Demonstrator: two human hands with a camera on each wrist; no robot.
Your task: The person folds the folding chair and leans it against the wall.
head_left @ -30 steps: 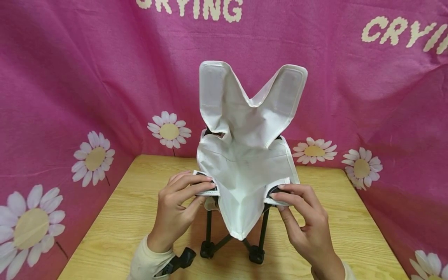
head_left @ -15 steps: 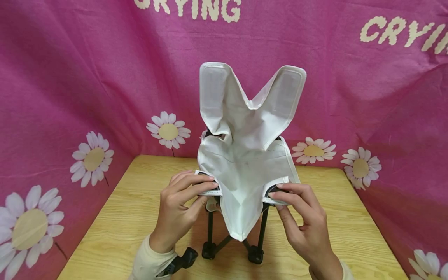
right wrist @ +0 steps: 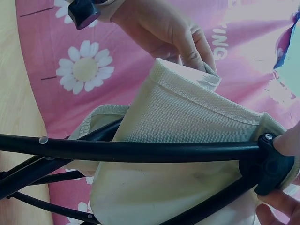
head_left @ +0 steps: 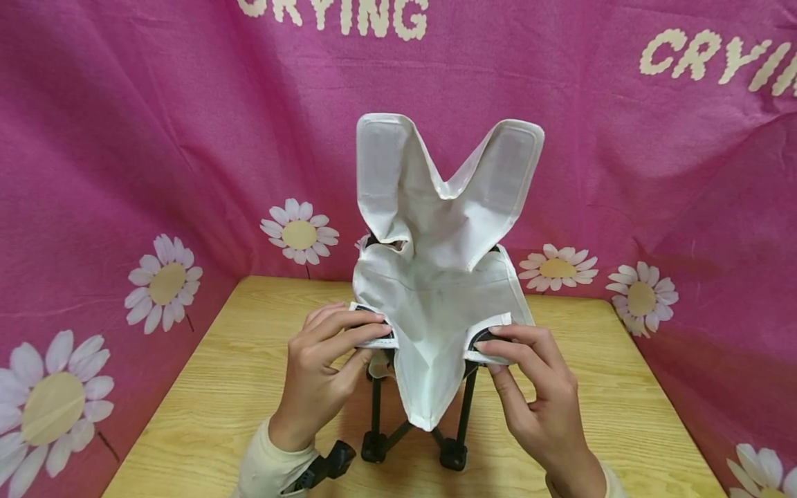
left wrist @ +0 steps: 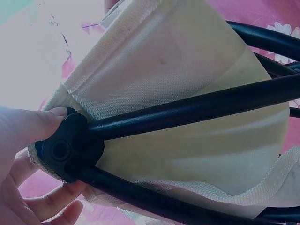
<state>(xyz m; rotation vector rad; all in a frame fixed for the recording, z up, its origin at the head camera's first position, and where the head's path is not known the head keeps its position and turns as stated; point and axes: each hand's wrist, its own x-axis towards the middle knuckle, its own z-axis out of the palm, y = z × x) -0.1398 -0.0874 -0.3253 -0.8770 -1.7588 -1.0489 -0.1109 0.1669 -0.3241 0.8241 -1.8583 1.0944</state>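
Note:
A small folding chair stands on the table, its white fabric seat [head_left: 429,325] sagging in a V between the hands. Its fabric backrest [head_left: 436,207] rises behind with two upright wings. At the front left corner my left hand [head_left: 324,373] pinches the fabric pocket, fingers on top and thumb below. My right hand [head_left: 542,387] grips the front right corner likewise. Under each corner sits a black plastic joint, the left joint [left wrist: 70,145] and the right joint [right wrist: 267,161], with a thumb against it. Black legs [head_left: 376,401] run down from these corners; the rear legs are mostly hidden in the head view.
The wooden table [head_left: 623,415] extends around the chair. Pink cloth [head_left: 187,124] with daisies and lettering encloses the back and both sides. A black device [head_left: 320,470] is strapped to the left wrist.
Both hands have drawn slightly closer together, bringing the chair's front corners and front legs inward a little. The backrest wings sit marginally lower. Both grips stay the same.

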